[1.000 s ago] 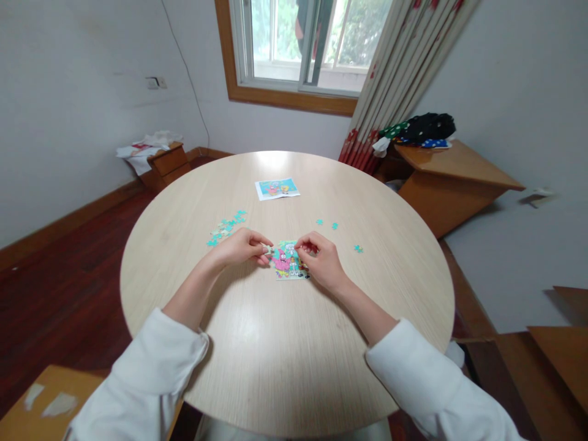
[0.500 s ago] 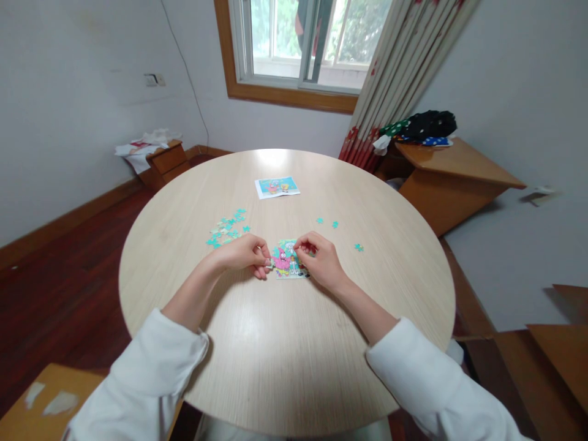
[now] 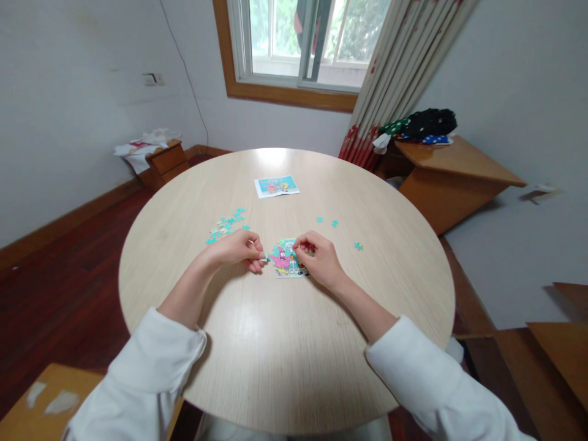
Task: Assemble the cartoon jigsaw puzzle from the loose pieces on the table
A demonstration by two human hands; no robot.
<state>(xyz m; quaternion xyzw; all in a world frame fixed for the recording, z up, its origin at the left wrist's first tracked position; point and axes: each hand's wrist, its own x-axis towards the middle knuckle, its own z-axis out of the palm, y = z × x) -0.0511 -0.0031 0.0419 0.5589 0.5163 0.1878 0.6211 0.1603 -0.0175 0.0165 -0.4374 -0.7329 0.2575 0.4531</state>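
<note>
A partly joined jigsaw puzzle (image 3: 282,263) with pink and white cartoon figures lies flat on the round table. Just left of it, my left hand (image 3: 245,250) pinches a small puzzle piece (image 3: 265,258) between thumb and fingers. My right hand (image 3: 316,254) is over the puzzle's right side, thumb and forefinger closed together at its upper part and hiding some of it. Whether anything is between those fingertips I cannot make out. Behind my left hand lies a scattered group of loose turquoise and pale pieces (image 3: 225,226).
A printed picture sheet (image 3: 277,187) lies farther back on the pale round table (image 3: 285,343). Loose pieces (image 3: 335,223) are scattered to the right, one piece (image 3: 359,246) farther out. A wooden cabinet (image 3: 454,165) with cloths stands beyond the table's right edge.
My left hand has shifted slightly left and up, away from the puzzle's left edge, still with the piece pinched. My right hand has stayed almost in place.
</note>
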